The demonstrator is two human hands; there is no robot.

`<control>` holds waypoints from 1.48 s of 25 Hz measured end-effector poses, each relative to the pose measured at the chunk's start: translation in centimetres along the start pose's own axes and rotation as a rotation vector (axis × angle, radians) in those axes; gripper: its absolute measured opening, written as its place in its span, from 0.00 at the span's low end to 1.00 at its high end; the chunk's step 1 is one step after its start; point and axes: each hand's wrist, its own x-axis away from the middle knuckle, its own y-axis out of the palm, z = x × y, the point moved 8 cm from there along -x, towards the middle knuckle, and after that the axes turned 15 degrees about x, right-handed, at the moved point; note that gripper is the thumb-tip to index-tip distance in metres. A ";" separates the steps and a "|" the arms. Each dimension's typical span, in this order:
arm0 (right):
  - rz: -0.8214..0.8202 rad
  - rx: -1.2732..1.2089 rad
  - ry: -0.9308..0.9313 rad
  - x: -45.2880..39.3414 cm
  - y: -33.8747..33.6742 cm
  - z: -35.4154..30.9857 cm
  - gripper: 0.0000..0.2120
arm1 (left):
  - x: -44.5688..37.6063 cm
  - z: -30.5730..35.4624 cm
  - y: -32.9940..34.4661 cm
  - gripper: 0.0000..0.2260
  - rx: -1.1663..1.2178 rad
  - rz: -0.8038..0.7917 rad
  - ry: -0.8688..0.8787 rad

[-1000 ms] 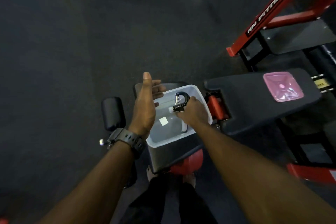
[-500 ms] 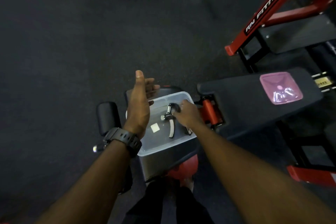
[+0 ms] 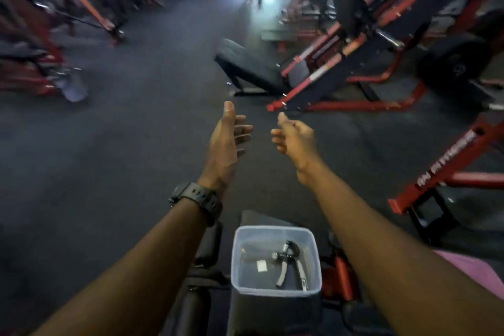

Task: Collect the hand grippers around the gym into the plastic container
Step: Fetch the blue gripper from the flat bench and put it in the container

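Released, metal-handled hand gripper [image 3: 290, 263] lies in translucent plastic container [image 3: 316, 259].

far machines [image 3: 68, 8] blurred, pink lid [image 3: 474, 273] cut off

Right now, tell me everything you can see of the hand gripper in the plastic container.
The hand gripper lies flat on the bottom of the clear plastic container, toward its right side. It has a dark curved top, a coiled metal spring with a small knob beside it, and two pale grey handles splaying toward the near wall. It looks like metal and plastic. Neither hand touches it; nothing else rests on it.
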 end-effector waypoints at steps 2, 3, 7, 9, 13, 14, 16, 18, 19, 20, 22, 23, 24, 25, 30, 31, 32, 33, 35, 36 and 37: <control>-0.096 -0.031 -0.065 1.7 3.5 -4.5 0.15 | 1.6 5.7 -4.2 0.30 0.000 0.085 0.112; -0.122 -0.047 -0.091 2.6 5.1 -6.4 0.16 | 2.5 8.1 -6.3 0.30 -0.007 0.121 0.153; -0.280 -0.116 -0.191 8.1 13.6 -13.7 0.17 | 8.7 15.7 -15.6 0.33 0.022 0.297 0.265; -0.394 -0.099 -0.233 12.4 19.0 -16.5 0.18 | 12.9 18.9 -20.6 0.32 0.020 0.407 0.332; -0.567 -0.074 -0.319 22.5 28.8 -18.6 0.20 | 22.4 22.6 -30.6 0.30 0.050 0.597 0.428; -0.620 -0.059 -0.327 25.7 31.2 -18.5 0.20 | 25.3 23.1 -33.3 0.31 0.070 0.639 0.444; -0.723 -0.031 -0.336 32.4 35.9 -17.8 0.21 | 31.5 23.7 -38.9 0.31 0.090 0.740 0.460; -0.810 0.013 -0.379 38.8 39.4 -17.5 0.21 | 37.4 23.9 -43.5 0.32 0.102 0.840 0.478; -0.854 0.023 -0.409 42.0 40.9 -17.5 0.21 | 40.4 24.0 -45.3 0.32 0.105 0.881 0.485; -0.885 0.024 -0.435 44.8 42.0 -17.8 0.20 | 42.9 24.3 -46.7 0.31 0.101 0.906 0.492; -0.885 0.004 -0.444 46.2 43.1 -17.8 0.19 | 44.6 24.5 -47.5 0.29 0.095 0.926 0.481; -0.907 0.012 -0.454 47.9 44.0 -18.1 0.18 | 46.6 25.0 -48.5 0.28 0.091 0.968 0.498; -0.926 0.033 -0.466 49.2 44.7 -18.2 0.18 | 48.5 25.4 -49.1 0.28 0.091 1.007 0.519; -0.941 0.040 -0.483 50.2 45.2 -18.5 0.18 | 49.9 25.8 -49.6 0.28 0.090 1.030 0.538; -0.987 0.032 -0.507 52.3 47.2 -18.8 0.18 | 52.6 26.8 -51.7 0.31 0.039 1.088 0.548; -0.986 0.044 -0.519 52.3 47.5 -18.6 0.19 | 52.4 26.9 -51.8 0.31 0.038 1.089 0.544; -0.980 0.058 -0.529 52.2 47.8 -18.6 0.19 | 52.0 26.9 -51.8 0.31 0.040 1.087 0.538; -0.978 0.065 -0.533 52.0 48.1 -18.6 0.19 | 51.5 26.8 -51.8 0.31 0.035 1.081 0.533; -0.984 0.066 -0.531 51.6 48.7 -18.8 0.19 | 50.3 26.3 -51.8 0.31 0.021 1.072 0.516; -0.985 0.065 -0.534 51.5 49.0 -18.9 0.19 | 49.9 26.1 -51.9 0.31 0.016 1.072 0.508; -0.990 0.065 -0.543 51.5 49.4 -19.0 0.19 | 49.6 25.9 -52.1 0.31 0.013 1.076 0.503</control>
